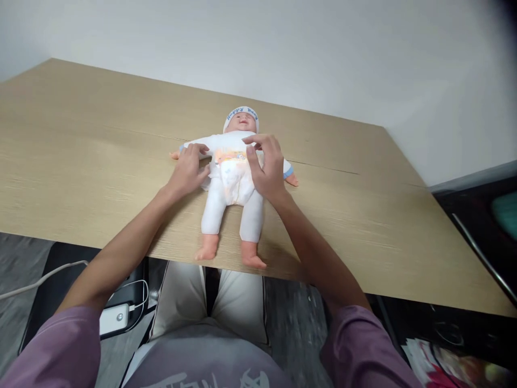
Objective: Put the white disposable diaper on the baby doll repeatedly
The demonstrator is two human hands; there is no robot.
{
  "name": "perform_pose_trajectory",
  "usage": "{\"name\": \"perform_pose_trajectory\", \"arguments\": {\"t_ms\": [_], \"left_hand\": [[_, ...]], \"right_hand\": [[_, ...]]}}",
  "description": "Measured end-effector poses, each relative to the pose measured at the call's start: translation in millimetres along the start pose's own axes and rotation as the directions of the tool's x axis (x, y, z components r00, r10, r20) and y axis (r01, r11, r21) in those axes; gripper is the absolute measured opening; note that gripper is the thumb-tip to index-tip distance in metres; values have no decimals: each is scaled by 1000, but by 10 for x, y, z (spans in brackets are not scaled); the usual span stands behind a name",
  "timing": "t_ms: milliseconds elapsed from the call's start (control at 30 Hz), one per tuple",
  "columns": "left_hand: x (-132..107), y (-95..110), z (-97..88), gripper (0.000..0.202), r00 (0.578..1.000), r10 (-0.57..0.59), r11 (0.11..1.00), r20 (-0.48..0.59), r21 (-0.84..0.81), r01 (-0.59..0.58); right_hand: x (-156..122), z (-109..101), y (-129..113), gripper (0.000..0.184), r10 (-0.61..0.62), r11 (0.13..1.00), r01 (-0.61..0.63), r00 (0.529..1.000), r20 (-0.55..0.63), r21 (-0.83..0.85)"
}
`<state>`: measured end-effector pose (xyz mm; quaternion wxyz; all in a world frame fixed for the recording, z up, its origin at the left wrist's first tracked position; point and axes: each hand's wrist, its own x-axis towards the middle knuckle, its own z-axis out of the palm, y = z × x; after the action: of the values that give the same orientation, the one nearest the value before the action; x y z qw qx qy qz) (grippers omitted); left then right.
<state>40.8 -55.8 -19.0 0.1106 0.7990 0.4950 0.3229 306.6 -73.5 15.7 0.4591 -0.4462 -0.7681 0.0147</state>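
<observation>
A baby doll [232, 186] in a white suit and a white-and-blue cap lies on its back on the wooden table [81, 140], its feet at the near edge. A white diaper [230, 171] with an orange-printed waistband wraps its hips. My left hand [189, 171] rests on the doll's left side at the waist, fingers curled against the diaper's edge. My right hand [266, 164] lies over the doll's other side, fingertips pinching at the waistband.
The table runs along a white wall [283, 48]. Under the table's near edge are my light trousers, a white power strip [115, 319] with cables on the floor at left, and dark furniture with a metal bar [482, 253] at right.
</observation>
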Motion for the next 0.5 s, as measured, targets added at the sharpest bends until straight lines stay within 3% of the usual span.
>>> {"name": "perform_pose_trajectory", "arguments": {"t_ms": [100,233,367,500], "left_hand": [[22,-76,-29,49,999,-9,995,49,100,4],[-22,-60,-78,34,988,-123,968,91,232,99],[-132,-69,-102,41,966,-219,928,141,336,161],[-130,-123,-201,49,914,-282,901,292,408,147]], "right_hand": [[267,101,-66,27,-9,1000,12,993,122,-26],[408,177,-91,14,29,998,-13,960,279,-60],[336,226,-70,18,116,992,-95,943,312,-81],[297,260,-37,22,132,991,-121,945,299,-57]]}}
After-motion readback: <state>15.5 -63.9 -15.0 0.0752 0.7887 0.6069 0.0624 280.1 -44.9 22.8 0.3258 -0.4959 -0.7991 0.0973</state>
